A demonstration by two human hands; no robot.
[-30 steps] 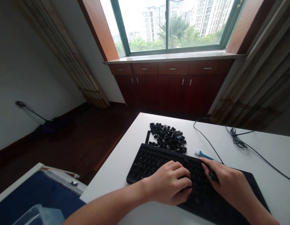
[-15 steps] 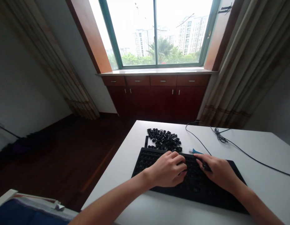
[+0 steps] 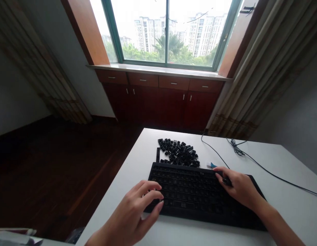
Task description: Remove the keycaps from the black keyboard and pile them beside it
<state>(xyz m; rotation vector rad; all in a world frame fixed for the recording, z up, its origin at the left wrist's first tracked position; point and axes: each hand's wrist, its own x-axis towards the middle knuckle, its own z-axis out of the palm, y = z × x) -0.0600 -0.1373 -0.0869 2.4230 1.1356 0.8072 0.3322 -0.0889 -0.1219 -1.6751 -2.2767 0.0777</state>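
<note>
The black keyboard (image 3: 184,189) lies on the white table (image 3: 122,184). The left hand (image 3: 134,210) is at the keyboard's left end, with its fingers bent and its thumb apart from them. The right hand (image 3: 239,188) is at the keyboard's right part, curled around a small black thing (image 3: 227,181); I can't tell what it is. Just behind the keyboard are a pile of loose keys (image 3: 182,153) and a blue brush (image 3: 212,165). A black cord (image 3: 216,150) bends behind the keyboard too.
</note>
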